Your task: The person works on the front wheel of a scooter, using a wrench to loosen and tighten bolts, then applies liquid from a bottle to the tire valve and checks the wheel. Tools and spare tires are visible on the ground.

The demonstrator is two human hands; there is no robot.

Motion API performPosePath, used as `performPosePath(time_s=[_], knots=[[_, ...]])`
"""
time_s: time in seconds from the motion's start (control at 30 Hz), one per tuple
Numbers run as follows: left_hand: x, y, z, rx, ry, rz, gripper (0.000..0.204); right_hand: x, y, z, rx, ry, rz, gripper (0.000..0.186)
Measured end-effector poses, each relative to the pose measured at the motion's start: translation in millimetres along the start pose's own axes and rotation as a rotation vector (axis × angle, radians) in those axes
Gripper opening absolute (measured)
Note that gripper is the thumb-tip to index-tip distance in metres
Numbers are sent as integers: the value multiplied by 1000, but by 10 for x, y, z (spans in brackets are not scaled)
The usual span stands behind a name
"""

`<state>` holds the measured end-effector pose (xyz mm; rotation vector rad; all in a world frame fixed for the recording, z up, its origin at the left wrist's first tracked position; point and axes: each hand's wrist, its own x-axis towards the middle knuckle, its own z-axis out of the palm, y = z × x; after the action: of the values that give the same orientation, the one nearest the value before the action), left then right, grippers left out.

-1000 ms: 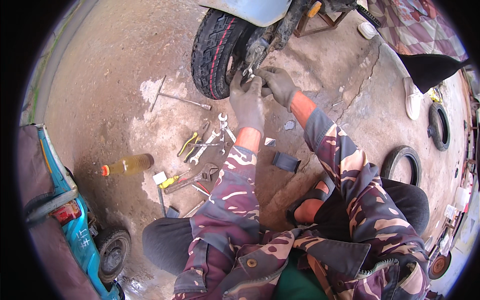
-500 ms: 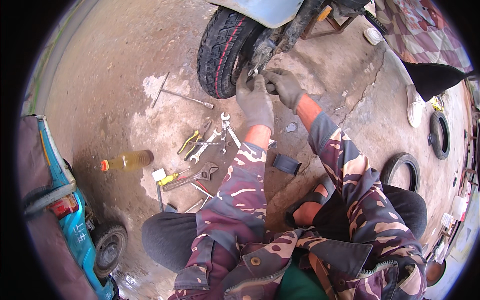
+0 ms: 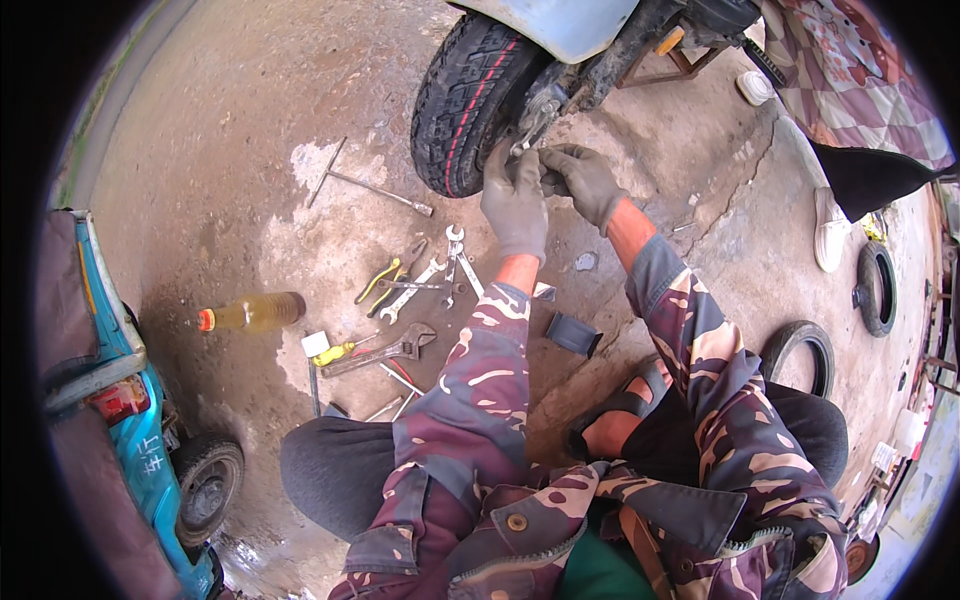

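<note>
A motorbike wheel with a knobbly tyre and red stripe (image 3: 460, 100) stands at the top, below a pale mudguard (image 3: 555, 22). At its hub is a silver metal fitting (image 3: 540, 120). My gloved left hand (image 3: 512, 205) is closed at the lower end of this fitting, fingertips against it. My gloved right hand (image 3: 585, 185) is just to the right, fingers curled and pinched by the hub. What each holds is too small and hidden to name. Below lie spanners (image 3: 410, 290), pliers (image 3: 385, 275), an adjustable wrench (image 3: 395, 350), a yellow screwdriver (image 3: 335, 350) and a T-handle wrench (image 3: 380, 195).
A bottle of yellowish liquid (image 3: 250, 312) lies left, near a teal vehicle (image 3: 140, 470). Right are loose tyres (image 3: 820, 360), a white shoe (image 3: 830, 245) and a checked cloth (image 3: 860, 80). A small black tray (image 3: 570, 333) lies before my crossed legs.
The wheel and both hands sit slightly further right in the view as it shifts. My hands stay at the hub, with little change in their grip.
</note>
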<state>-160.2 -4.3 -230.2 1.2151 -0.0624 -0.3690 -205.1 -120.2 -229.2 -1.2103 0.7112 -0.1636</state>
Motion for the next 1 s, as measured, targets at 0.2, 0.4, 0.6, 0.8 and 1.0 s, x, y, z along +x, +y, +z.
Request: performPosePath(time_s=[0.2,0.4,0.6,0.8,1.0], knots=[[-44,15,36,-163,-1,15,43,57,16,5,-47,9,4,29],[-44,128,98,-155,53,-21,40,11,-19,5,-98,23,-7,31],[-88,202,154,-70,83,-38,38,52,8,-28,-72,0,17,33],[-109,135,187,-167,104,-33,40,68,31,-87,-55,-17,17,31],[-105,109,131,-57,147,-135,30,64,17,-113,-51,-42,34,32]])
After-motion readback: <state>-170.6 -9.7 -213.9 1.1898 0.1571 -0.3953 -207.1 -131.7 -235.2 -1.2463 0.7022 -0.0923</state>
